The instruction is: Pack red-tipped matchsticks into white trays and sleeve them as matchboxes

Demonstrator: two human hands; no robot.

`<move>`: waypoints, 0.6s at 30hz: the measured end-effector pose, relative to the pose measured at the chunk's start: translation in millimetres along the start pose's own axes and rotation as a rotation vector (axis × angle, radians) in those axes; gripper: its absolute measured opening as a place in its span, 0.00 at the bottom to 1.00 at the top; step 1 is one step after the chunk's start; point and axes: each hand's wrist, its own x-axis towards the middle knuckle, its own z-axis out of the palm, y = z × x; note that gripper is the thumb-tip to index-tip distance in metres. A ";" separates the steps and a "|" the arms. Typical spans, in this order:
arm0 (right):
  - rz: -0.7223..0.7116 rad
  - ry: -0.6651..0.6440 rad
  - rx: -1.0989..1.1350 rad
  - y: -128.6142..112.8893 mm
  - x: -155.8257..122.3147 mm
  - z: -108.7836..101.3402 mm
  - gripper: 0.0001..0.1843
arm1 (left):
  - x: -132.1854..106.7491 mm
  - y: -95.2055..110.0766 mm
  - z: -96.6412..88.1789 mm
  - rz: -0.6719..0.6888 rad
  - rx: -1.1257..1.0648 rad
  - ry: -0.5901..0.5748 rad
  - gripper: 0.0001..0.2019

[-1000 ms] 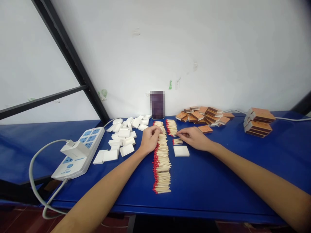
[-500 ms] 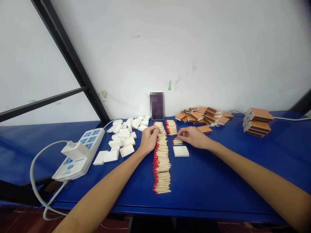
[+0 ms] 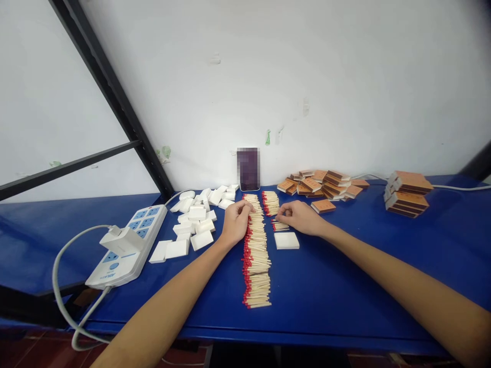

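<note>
A long row of red-tipped matches runs from the back toward the front of the table. My left hand rests at its left side, fingers curled together over the upper part; whatever they hold is hidden. Beside it stands a shorter row of matches. A small group of matches lies just below that, partly covered by my right hand. The thumb and fingers of this hand are pinched together at the matches' edge, the tips on matches. In front of the small group is a white matchbox tray.
White matchbox trays lie heaped at left, beside a power strip with a plugged-in charger. Matchbox sleeves are piled at the back right, with stacked matchboxes farther right. A phone leans on the wall.
My right hand has shifted slightly left, closer to the short row of matches. My left hand stays at the long row. The whole view has moved a little.
</note>
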 end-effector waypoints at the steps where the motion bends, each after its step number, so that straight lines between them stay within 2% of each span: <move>1: 0.003 0.000 -0.001 0.1 0.1 0.7 0.12 | 0.1 0.1 0.0 0.002 0.002 0.003 0.12; 9: -0.078 -0.019 0.043 2.0 -5.8 -2.5 0.14 | 0.0 0.8 -1.8 0.017 0.034 -0.001 0.12; 18: -0.096 -0.062 0.121 6.6 -9.0 -5.3 0.17 | -0.4 2.5 -3.3 0.050 0.101 -0.003 0.14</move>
